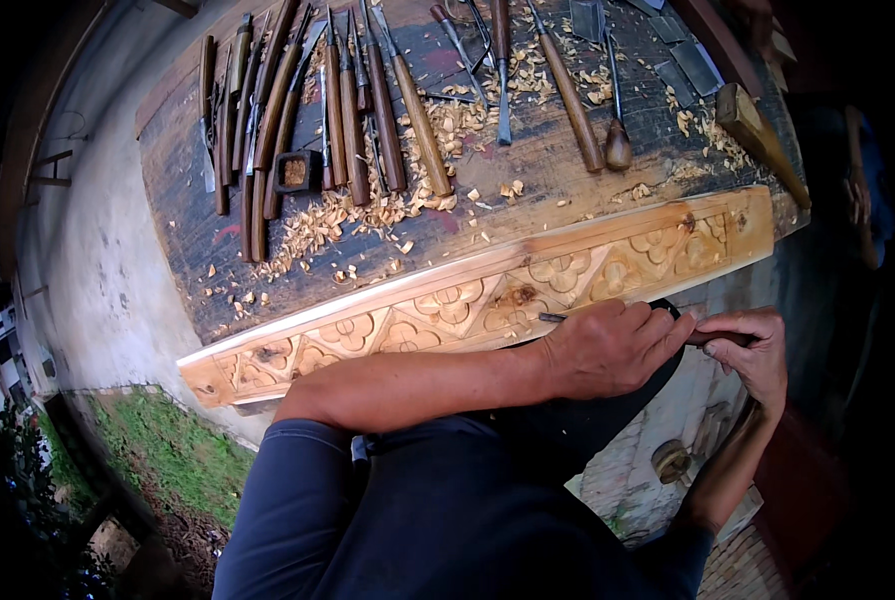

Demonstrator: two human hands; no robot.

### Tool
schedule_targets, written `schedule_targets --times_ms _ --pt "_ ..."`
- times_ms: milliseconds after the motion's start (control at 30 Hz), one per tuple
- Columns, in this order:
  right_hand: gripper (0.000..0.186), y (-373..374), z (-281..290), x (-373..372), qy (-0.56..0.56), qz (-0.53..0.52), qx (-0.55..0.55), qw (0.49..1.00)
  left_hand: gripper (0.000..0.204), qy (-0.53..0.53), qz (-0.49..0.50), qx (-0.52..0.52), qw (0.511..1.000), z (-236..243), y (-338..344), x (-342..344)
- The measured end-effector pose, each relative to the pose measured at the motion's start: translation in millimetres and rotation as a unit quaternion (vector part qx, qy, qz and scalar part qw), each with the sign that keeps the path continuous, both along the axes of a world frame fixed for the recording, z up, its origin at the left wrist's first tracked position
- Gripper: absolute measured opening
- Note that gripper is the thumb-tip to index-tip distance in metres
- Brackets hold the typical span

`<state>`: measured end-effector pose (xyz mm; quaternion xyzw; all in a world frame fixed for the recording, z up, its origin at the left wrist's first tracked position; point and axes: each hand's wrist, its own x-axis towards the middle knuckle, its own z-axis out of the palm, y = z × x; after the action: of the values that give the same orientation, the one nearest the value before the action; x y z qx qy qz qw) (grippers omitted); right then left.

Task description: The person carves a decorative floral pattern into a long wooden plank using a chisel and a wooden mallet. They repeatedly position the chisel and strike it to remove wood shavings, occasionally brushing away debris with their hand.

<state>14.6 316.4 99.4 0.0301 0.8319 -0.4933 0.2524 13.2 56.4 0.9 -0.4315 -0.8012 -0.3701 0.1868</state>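
A long pale wooden board (407, 338) with carved four-lobed flowers and zigzag triangles lies aslant along the table's near edge. My left hand (612, 350) is closed round the shaft of a carving chisel, its wrist low over the board's near edge. The dark metal tip (552, 317) pokes out left of the fingers, close to a carved flower; whether it touches the wood I cannot tell. Farther right, my right hand (749, 352) grips the chisel's dark brown handle (719, 338). Most of the shaft is hidden by my left hand.
Several wood-handled carving tools (347, 120) lie on the worn table (187, 260) among wood shavings (317, 225). A wooden mallet (762, 140) rests at the right edge, near dark flat slabs (692, 68). Grass (167, 450) shows at lower left.
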Motion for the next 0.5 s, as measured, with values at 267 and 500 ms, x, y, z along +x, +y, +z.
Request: schedule_targets --times_ms 267,500 --pt "0.024 -3.1 11.1 -18.7 -0.03 0.013 0.005 0.999 0.059 -0.026 0.005 0.012 1.0 1.6 -0.6 -2.4" --pt "0.026 -12.7 24.2 -33.4 -0.01 0.038 0.017 0.999 0.062 -0.048 0.002 0.022 0.999 5.0 -0.5 -6.3"
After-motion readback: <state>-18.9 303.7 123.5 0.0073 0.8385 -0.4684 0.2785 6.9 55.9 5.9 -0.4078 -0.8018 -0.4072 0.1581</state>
